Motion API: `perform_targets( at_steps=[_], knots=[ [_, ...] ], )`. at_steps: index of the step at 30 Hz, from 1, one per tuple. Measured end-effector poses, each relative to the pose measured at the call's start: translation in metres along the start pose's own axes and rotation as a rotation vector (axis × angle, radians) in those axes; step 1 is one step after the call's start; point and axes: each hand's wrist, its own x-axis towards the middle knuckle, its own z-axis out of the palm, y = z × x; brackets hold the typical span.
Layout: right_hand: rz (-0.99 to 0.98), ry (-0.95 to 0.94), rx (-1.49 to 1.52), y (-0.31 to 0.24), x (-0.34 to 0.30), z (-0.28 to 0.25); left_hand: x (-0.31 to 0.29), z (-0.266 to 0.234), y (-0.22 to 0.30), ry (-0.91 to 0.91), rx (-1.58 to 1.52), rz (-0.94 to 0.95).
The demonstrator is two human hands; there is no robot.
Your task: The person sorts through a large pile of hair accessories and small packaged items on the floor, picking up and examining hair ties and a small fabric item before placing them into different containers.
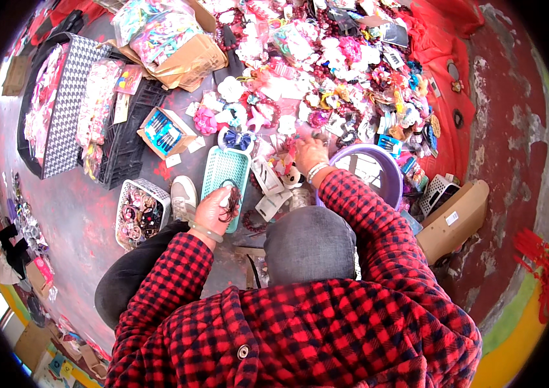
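A person in a red-and-black checked jacket (300, 330) works over a floor (80, 246) strewn with hair accessories. The left hand (212, 211) has its fingers closed on a small bunch of dark strands (231, 202), thin, glossy and curved into loose loops, almost black with a brownish tint; whether they are elastic bands or something else is too small to tell. The bunch is at the near end of a mint-green basket (226, 169), long, narrow and perforated, above its right side in this view. A navy bow (238, 140) with pale spots lies at the basket's far end. The right hand (311, 154), fingers bent downward, is at the near edge of a broad pile of accessories (339, 71) in white, pink, deep red and yellow; whether those fingers grip anything cannot be told. White cards (267, 178) and a black-and-white piece (293, 176) resembling an animal's head lie just beside it. A purple tub (393, 171) stands near the right forearm. To the left, a white basket (163, 192) holds a jumble of dark, pink and gold-toned rings, near a pale shoe (184, 195).
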Motion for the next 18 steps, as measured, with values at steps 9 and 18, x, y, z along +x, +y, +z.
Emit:
perform_targets(
  at_steps=[9, 18],
  knots=[
    [-0.516, 0.002, 0.645, 0.008, 0.009, 0.038, 0.005, -0.003, -0.002, 0.019, -0.028, -0.042],
    [-0.026, -0.109, 0.127, 0.007, 0.006, 0.005, 0.004, -0.004, -0.002, 0.022, -0.021, -0.046]
  ],
)
